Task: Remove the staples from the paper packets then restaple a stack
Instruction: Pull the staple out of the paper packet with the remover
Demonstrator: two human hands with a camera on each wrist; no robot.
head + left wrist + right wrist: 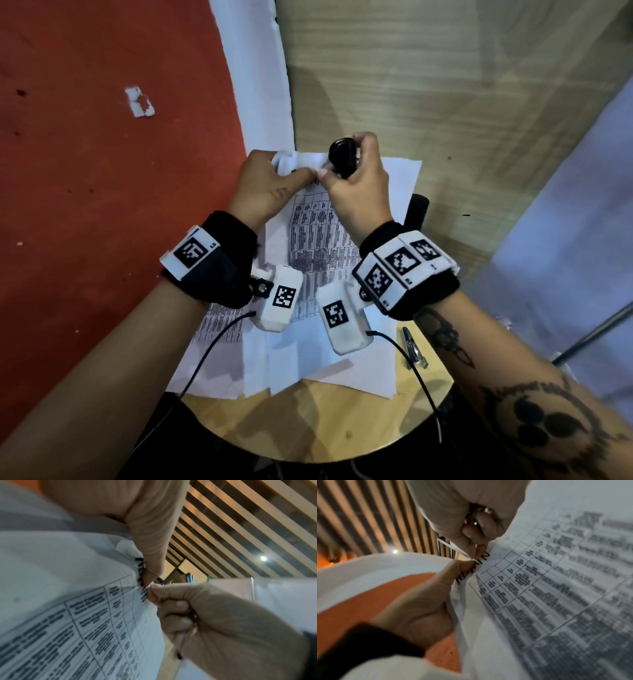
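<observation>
A printed paper packet [318, 233] with a table of text is held up over the round table. My left hand [298, 171] pinches its top corner between thumb and fingers; the left wrist view shows the thumb [150, 540] pressed on the paper [85, 628]. My right hand [329, 173] grips a black tool [342, 156], which sticks up from the fist. Its thumb and forefinger also pinch the same paper edge, right beside the left fingertips [464, 563]. In the right wrist view a dark metal part [474, 519] shows inside the curled fingers. No staple is visible.
Loose white sheets [291, 363] lie under the wrists on the wooden table [308, 421]. A black stapler [416, 210] lies right of the papers. A small metal tool [415, 347] rests near the table's right edge. A red floor [102, 171] is on the left.
</observation>
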